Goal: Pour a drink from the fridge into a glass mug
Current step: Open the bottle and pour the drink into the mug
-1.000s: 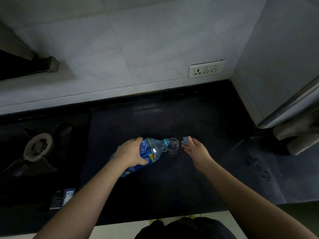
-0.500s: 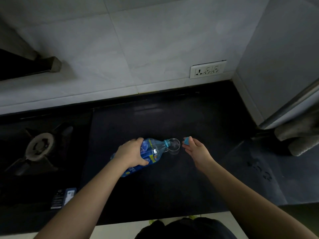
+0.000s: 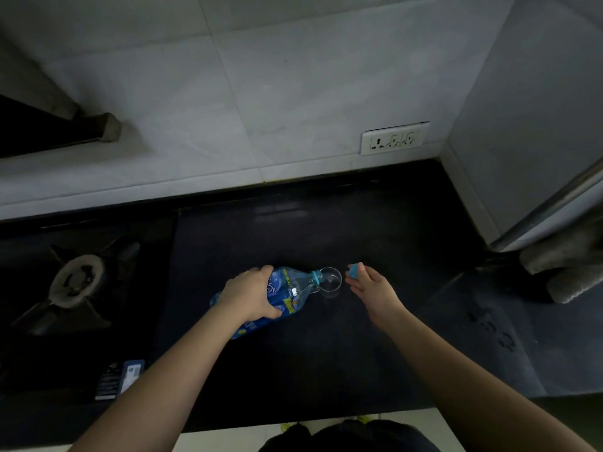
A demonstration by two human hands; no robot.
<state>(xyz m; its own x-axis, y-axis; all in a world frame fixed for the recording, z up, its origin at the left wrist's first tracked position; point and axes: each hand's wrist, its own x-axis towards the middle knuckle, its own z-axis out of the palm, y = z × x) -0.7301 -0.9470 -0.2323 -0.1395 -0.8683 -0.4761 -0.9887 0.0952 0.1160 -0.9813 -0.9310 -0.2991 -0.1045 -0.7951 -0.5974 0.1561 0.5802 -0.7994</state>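
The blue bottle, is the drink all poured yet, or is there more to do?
Done: the small blue cap is off, pinched in the right hand. In hand: the left hand tips the clear blue-labelled plastic bottle so its neck sits over the clear glass mug. Left: finish pouring, stand the bottle up, recap. How full the mug is cannot be told.

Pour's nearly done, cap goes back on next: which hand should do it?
Right. The right hand already pinches the blue cap just beside the glass mug; the left hand grips the tilted bottle, its neck toward the right hand.
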